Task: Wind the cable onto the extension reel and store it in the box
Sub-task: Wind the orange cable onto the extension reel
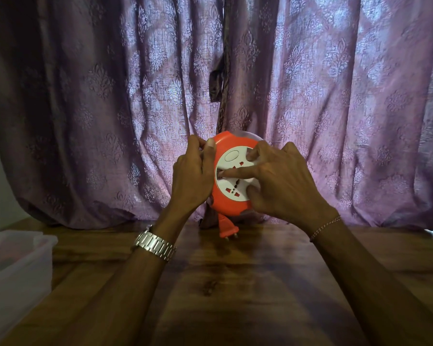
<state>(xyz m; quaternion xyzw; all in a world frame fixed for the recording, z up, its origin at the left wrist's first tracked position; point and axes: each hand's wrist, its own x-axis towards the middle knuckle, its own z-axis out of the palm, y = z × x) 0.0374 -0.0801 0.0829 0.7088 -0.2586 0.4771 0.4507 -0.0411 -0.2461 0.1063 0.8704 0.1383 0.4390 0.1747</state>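
Note:
An orange round extension reel (225,203) with a white socket face (231,188) is held upright above the wooden table. My left hand (193,176) grips its left rim, thumb over the front edge. My right hand (278,178) lies over the white face, with the index finger stretched across it and the other fingers curled on the disc. An orange plug (226,227) hangs from the bottom of the reel, its pins near the tabletop. No loose length of cable shows. A translucent plastic box (15,265) stands at the left edge.
The wooden table (235,295) stretches from the curtain to the near edge. A purple patterned curtain (335,96) hangs right behind the reel. A metal watch (155,244) sits on my left wrist.

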